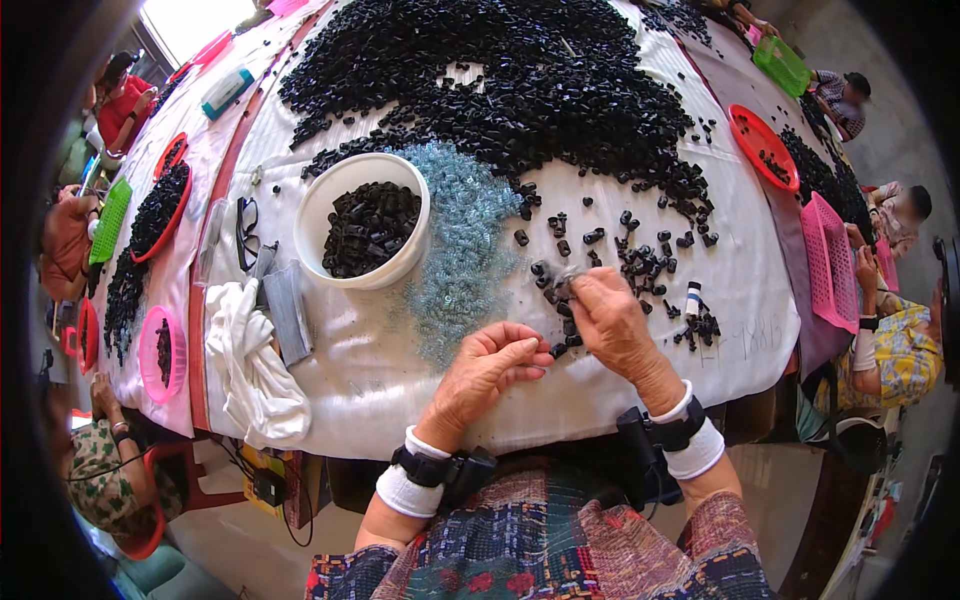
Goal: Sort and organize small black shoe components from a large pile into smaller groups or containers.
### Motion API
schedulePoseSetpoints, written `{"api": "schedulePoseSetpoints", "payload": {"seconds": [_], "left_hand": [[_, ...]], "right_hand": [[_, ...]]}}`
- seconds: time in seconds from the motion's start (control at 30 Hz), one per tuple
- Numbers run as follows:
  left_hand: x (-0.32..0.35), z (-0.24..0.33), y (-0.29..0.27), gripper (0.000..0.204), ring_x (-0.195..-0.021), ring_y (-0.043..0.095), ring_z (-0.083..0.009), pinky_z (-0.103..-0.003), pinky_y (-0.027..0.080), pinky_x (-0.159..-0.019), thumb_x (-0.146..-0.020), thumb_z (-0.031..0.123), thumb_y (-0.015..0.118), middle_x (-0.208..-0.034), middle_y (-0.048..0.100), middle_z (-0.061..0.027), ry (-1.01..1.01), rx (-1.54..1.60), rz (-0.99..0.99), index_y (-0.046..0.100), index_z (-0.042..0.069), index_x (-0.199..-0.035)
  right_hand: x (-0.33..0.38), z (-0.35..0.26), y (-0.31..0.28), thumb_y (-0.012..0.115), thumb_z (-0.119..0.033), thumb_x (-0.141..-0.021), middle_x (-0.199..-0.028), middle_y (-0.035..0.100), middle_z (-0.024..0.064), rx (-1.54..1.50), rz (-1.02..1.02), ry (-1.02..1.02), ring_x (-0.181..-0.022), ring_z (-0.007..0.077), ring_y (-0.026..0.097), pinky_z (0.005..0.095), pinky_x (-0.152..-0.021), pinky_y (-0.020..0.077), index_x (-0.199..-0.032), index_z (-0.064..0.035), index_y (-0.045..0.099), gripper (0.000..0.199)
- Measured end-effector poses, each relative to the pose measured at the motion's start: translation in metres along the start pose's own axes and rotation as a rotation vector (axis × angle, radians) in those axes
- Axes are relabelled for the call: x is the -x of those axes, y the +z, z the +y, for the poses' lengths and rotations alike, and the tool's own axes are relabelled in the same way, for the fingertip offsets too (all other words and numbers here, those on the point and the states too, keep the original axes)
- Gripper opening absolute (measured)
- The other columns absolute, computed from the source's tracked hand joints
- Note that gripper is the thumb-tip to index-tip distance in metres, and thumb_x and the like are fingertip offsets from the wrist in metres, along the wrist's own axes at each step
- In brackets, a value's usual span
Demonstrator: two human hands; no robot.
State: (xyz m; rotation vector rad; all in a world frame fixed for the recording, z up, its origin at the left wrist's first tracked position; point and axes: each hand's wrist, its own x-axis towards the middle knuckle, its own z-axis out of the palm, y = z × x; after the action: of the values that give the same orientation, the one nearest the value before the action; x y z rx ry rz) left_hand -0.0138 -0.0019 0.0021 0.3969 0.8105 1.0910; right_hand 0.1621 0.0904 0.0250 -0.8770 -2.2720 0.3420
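Plastic pieces [640, 262], small and black, lie scattered on the white table cover [400, 370] just ahead of both hands. Right hand [612, 318] rests among them, back up, fingers curled down and forward onto a little cluster of pieces [556, 283]; fingertips pinch at something there, though whether a piece is actually gripped cannot be told. Left hand [490, 368] sits just beside it, palm tilted up, fingers loosely curled inward with thumb laid across; a dark piece shows at its fingertips, near the right hand's wrist side, touching or nearly so.

Both wrists wear white bands with black strapped devices.

Outward: patch of pale blue, glittery small parts [460, 240] spreads left of the scattered pieces, running toward the left hand. White round bucket [318, 210] stands beside that patch, partly filled with black pieces. Beyond, large heap of black pieces [520, 80] covers the table's far half. Small white-and-black cylinder [693, 297] stands right of the right hand. White cloth [250, 370] lies crumpled at the near left edge, a grey folded item [288, 315] and eyeglasses [246, 228] beside it.

Round the rim: red tray [765, 150], pink basket [828, 265], green basket [782, 65], and other people seated at neighbouring tables.
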Motion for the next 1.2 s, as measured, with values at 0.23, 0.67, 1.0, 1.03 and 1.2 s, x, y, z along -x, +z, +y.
{"api": "schedulePoseSetpoints", "payload": {"seconds": [0.23,0.67,1.0,1.03,1.2], "left_hand": [[-0.001,-0.005,-0.005,0.017,-0.084,0.064,-0.0165,-0.026,0.055,-0.073,-0.09,0.011,0.056,-0.097,0.063,-0.0125,0.007,0.042,-0.009,0.057,-0.001,-0.103],[-0.001,-0.002,-0.003,0.017,-0.081,0.064,-0.0155,-0.026,0.055,-0.072,-0.089,0.012,0.057,-0.095,0.064,-0.0118,0.015,0.0,0.003,0.058,0.0,-0.101],[-0.002,-0.006,-0.008,0.016,-0.082,0.064,-0.0153,-0.026,0.055,-0.072,-0.09,0.011,0.056,-0.094,0.064,-0.0114,0.026,0.04,-0.019,0.058,0.0,-0.101],[-0.002,-0.006,-0.007,0.016,-0.082,0.064,-0.0153,-0.026,0.055,-0.072,-0.09,0.011,0.056,-0.094,0.064,-0.0114,0.025,0.041,-0.02,0.058,0.0,-0.101],[-0.001,-0.004,-0.005,0.015,-0.081,0.064,-0.0155,-0.026,0.054,-0.072,-0.089,0.011,0.057,-0.094,0.064,-0.0115,0.019,0.014,-0.001,0.058,0.001,-0.1]], "right_hand": [[0.017,0.005,-0.002,0.058,0.0,-0.073,-0.08,0.059,0.0126,-0.042,-0.067,0.05,-0.085,0.0299,0.056,0.0389,-0.074,0.0441,-0.09,-0.0007,0.057,0.017],[-0.007,0.007,0.022,0.061,-0.008,-0.071,-0.081,0.061,0.0056,0.215,-0.104,-0.025,-0.086,0.0235,0.055,0.0359,-0.075,0.041,-0.092,-0.0065,0.059,0.022],[-0.004,0.0,0.016,0.062,-0.01,-0.07,-0.082,0.06,0.0061,0.275,-0.179,-0.036,-0.085,0.0237,0.054,0.0364,-0.076,0.0392,-0.093,-0.0063,0.057,0.024],[-0.004,0.002,0.016,0.062,-0.008,-0.07,-0.082,0.06,0.0067,0.265,-0.121,-0.013,-0.085,0.0241,0.055,0.0369,-0.075,0.0395,-0.094,-0.0057,0.058,0.024],[-0.013,-0.001,0.014,0.061,-0.004,-0.07,-0.083,0.061,0.0079,0.228,-0.013,-0.009,-0.085,0.0247,0.055,0.0373,-0.074,0.0403,-0.095,-0.0047,0.058,0.025]]}}
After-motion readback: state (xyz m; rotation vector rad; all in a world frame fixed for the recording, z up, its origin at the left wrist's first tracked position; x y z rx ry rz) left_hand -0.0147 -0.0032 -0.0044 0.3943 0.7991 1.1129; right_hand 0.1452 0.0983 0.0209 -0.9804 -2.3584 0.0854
